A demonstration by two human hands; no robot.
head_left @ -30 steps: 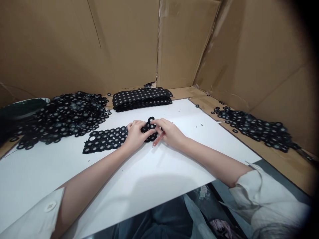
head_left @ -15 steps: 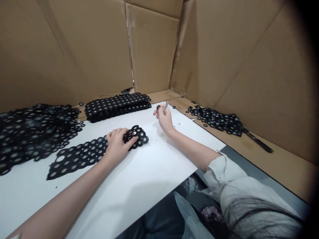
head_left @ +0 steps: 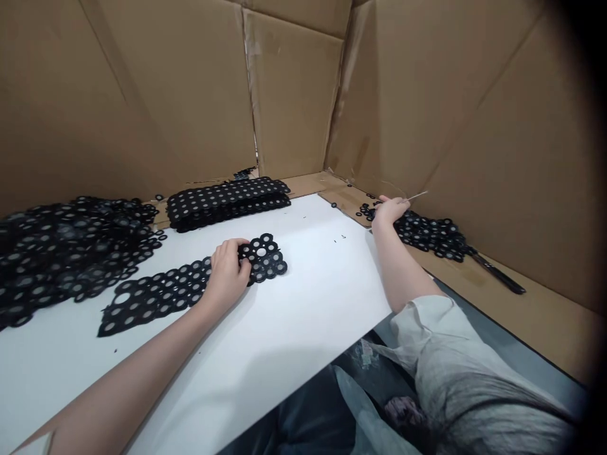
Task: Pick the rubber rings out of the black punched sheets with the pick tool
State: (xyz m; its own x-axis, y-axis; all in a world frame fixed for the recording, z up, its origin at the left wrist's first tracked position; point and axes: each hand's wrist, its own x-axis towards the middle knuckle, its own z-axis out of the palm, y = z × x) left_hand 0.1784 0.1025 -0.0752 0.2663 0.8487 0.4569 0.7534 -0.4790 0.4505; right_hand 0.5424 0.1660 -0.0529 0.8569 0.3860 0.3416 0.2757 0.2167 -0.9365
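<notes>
A black strip of joined rings lies slantwise on the white board. My left hand rests over its right part, fingers bent and gripping the strip. Near the strip's right end, one hole shows bright white. Over at the right, my right hand is at the near-left part of a pile of black rings, its fingers closed round a thin metal tool that points up and right. Whether a ring is also between those fingers cannot be made out.
A large heap of black ring pieces covers the left side. Folded ring sheets lie at the back. A dark-handled tool lies at the right on cardboard. Cardboard walls stand behind and to the right.
My right hand has moved right, from above the white board to the ring pile, with the thin tool. The dark ring seen at its fingers is no longer visible. My left thumb has drawn back.
</notes>
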